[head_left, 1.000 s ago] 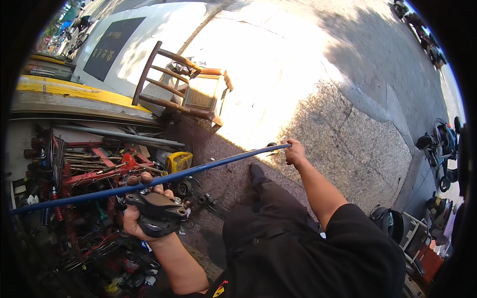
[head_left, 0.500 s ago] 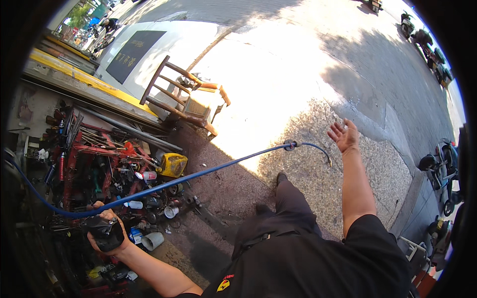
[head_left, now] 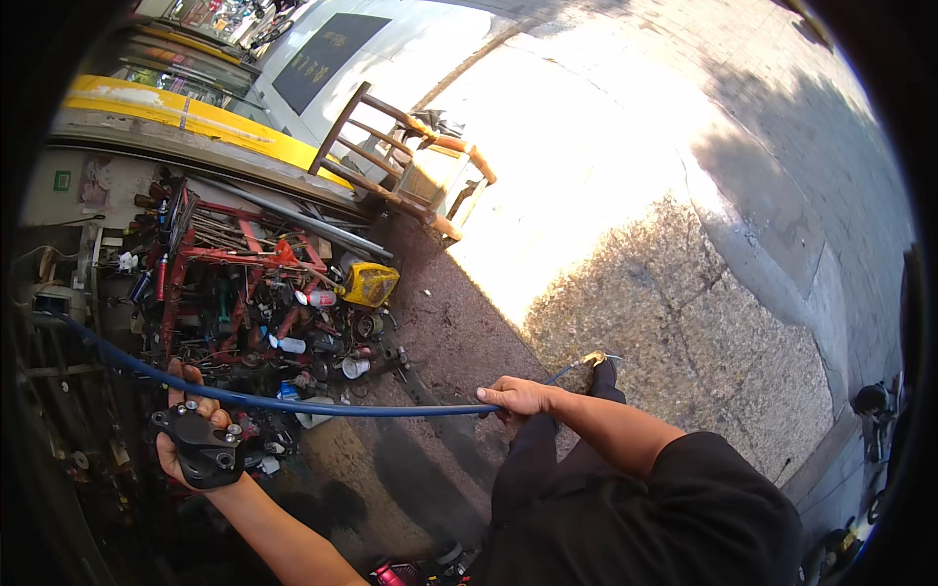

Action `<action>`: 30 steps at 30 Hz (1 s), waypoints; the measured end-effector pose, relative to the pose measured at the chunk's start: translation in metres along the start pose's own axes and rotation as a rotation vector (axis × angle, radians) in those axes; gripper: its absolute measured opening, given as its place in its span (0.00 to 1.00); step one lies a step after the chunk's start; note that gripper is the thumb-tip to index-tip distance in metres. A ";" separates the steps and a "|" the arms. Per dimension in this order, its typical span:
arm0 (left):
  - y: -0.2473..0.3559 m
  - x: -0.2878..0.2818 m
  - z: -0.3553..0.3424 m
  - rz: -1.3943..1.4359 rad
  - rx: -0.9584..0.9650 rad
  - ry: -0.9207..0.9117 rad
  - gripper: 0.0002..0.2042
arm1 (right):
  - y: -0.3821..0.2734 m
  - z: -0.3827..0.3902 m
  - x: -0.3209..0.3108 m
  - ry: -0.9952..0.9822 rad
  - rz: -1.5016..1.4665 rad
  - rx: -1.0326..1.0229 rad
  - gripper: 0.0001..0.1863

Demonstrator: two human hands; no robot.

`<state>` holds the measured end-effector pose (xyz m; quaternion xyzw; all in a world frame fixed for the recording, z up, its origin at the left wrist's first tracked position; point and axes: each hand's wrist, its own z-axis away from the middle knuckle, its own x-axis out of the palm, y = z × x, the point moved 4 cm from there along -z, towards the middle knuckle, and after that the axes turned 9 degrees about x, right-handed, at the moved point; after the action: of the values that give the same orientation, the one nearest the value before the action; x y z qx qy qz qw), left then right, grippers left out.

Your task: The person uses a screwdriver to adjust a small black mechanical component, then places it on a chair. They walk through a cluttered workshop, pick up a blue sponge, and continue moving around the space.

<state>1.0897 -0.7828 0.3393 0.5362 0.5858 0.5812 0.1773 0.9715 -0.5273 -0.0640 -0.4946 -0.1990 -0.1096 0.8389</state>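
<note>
In my left hand (head_left: 181, 469), closed around it, is a black brake caliper (head_left: 203, 451) with several silver bolts showing. A blue hose (head_left: 391, 411) runs from the dark left side across the fingers of that hand; I cannot tell if they grip it too. My right hand (head_left: 523, 396) is closed around the same hose above my legs, thumb along its top. Past that hand the hose ends in a brass-coloured fitting with a thin nozzle (head_left: 593, 359), hanging in front of my shoe.
A red metal rack (head_left: 230, 249) crowded with tools and parts stands at left. Beside it lie a yellow container (head_left: 371, 284), bottles and a metal cup (head_left: 355, 367). A wooden chair (head_left: 430, 176) stands farther off, near a yellow-edged frame (head_left: 195, 115). Speckled paving (head_left: 674, 303) spreads to the right.
My right hand, open and off to the right before, has come left and taken hold of the hose. The hose's nozzle end has dropped lower. My left hand still holds the caliper, now turned bolts upward.
</note>
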 end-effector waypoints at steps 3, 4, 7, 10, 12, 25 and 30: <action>-0.074 0.031 0.026 0.199 -0.125 0.044 0.42 | -0.034 0.036 -0.019 0.181 -0.091 -0.186 0.34; -0.105 0.035 0.036 0.265 -0.193 0.059 0.41 | -0.047 0.045 -0.021 0.208 -0.109 -0.250 0.32; -0.205 0.069 0.063 0.346 -0.343 0.144 0.39 | -0.059 0.064 -0.012 0.198 -0.032 -0.295 0.28; -0.265 0.084 0.092 0.385 -0.428 0.146 0.36 | -0.061 0.076 0.000 0.380 0.151 -0.377 0.26; -0.270 0.099 0.098 0.244 -0.420 0.175 0.30 | -0.062 0.093 0.009 0.370 0.120 -0.356 0.23; -0.154 0.212 0.084 0.277 -0.159 -0.229 0.22 | 0.004 0.192 -0.032 1.431 0.432 -0.367 0.34; -0.154 0.237 0.076 0.362 -0.426 -0.360 0.31 | 0.046 0.185 -0.051 1.132 0.216 -0.308 0.22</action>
<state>1.0017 -0.5093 0.2835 0.6767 0.3056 0.6086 0.2798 0.9014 -0.3435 -0.0429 -0.4928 0.3487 -0.2976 0.7396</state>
